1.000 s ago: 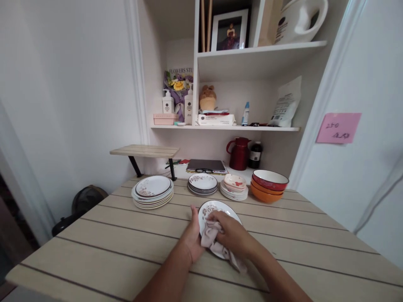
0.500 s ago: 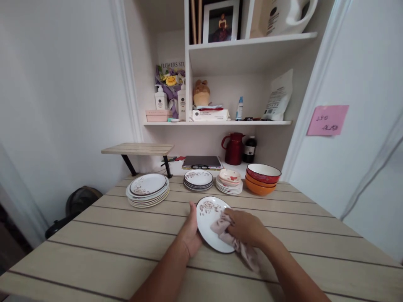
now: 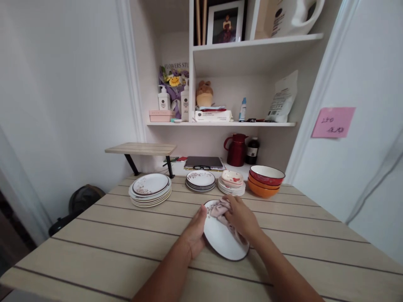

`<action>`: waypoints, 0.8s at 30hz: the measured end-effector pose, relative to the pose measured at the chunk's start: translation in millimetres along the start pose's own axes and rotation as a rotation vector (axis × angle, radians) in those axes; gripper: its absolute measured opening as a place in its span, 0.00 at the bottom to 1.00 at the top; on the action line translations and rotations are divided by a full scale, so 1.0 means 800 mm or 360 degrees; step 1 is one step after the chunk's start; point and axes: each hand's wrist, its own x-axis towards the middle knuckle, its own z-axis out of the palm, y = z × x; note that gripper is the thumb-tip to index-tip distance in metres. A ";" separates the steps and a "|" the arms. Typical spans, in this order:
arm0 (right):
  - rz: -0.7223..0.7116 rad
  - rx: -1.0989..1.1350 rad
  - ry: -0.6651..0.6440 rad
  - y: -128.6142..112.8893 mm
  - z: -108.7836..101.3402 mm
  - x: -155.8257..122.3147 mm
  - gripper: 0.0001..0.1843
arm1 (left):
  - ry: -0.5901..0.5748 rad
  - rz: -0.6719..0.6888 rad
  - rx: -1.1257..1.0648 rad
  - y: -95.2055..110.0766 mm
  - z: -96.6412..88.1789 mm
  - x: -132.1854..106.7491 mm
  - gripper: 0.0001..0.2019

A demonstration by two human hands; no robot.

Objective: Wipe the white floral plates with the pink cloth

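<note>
A white plate [image 3: 222, 241] with a dark rim and brown floral print is tilted over the table in front of me. My left hand [image 3: 195, 233] grips its left edge, thumb at the rim and the other fingers hidden underneath. In my right hand [image 3: 241, 218] is a crumpled pinkish cloth [image 3: 222, 208], pressed against the upper part of the plate and covering much of the print. Part of the cloth hangs down along the plate's right side.
Behind the plate stand a large plate stack [image 3: 151, 197], a smaller plate stack [image 3: 200, 180], small dishes [image 3: 232, 189] and nested red and orange bowls [image 3: 264, 191]. A low wooden riser [image 3: 140, 148] is at the back left. A red jug [image 3: 236, 151] and a laptop [image 3: 204, 162] sit behind.
My right hand has slid the cloth up the plate, from its lower right face to the floral print at the top. The plate has shifted slightly right and down, still in my left hand.
</note>
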 end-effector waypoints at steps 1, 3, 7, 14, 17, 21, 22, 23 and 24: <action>0.0026 -0.0084 -0.0073 0.007 -0.004 -0.004 0.22 | 0.0009 0.0003 0.0003 -0.001 0.000 -0.001 0.35; 0.0005 -0.0208 -0.0224 0.015 -0.011 -0.017 0.19 | 0.0021 -0.0003 -0.0009 -0.001 0.002 -0.002 0.37; -0.0313 -0.0094 -0.0466 0.005 -0.014 -0.042 0.17 | 0.0038 0.0018 -0.0056 0.000 0.006 -0.004 0.35; -0.0392 0.0394 -0.0170 -0.041 0.012 -0.024 0.27 | 0.0001 -0.0021 -0.0109 0.002 0.003 -0.002 0.34; -0.0283 0.0382 -0.0036 -0.031 0.019 -0.012 0.30 | 0.0029 0.0058 -0.0079 0.002 0.007 -0.004 0.31; -0.0272 0.0372 -0.0009 -0.009 0.014 -0.011 0.31 | 0.0163 0.0150 -0.0008 0.002 0.012 -0.006 0.27; -0.0350 0.0389 -0.0073 -0.006 0.010 -0.014 0.30 | 0.0192 0.0166 -0.0013 0.002 0.012 -0.006 0.25; -0.0461 0.0432 -0.0167 -0.004 0.005 -0.018 0.30 | 0.0215 0.0182 -0.0026 0.003 0.012 -0.006 0.23; -0.0587 0.0506 -0.0281 -0.004 0.000 -0.022 0.31 | 0.0232 0.0197 -0.0044 0.003 0.011 -0.006 0.21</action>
